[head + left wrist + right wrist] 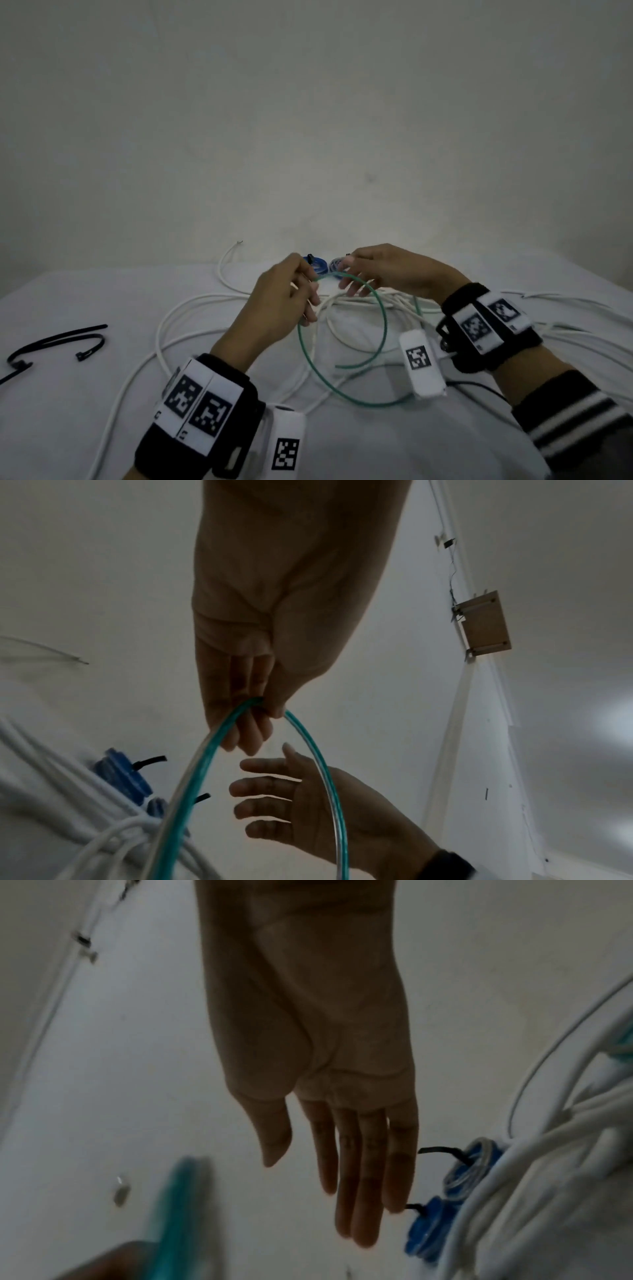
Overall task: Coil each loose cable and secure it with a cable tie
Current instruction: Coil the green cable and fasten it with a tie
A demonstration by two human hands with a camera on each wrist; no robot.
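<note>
While our left hand (284, 301) pinches the thin green plastic-sheathed cable (378, 301) at its loop's top, our flat-fingered, empty right hand (383, 270) sits just right of that arc.

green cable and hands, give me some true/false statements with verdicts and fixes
1. The left hand pinches the green cable. True.
2. The right hand grips the green cable. False: its fingers are straight and hold nothing.
3. Black ties lie on the table to the left of the hands. True.
4. The white cables are coiled and tied. False: they lie loose and tangled.
5. Blue coils sit behind the hands. True.
</note>
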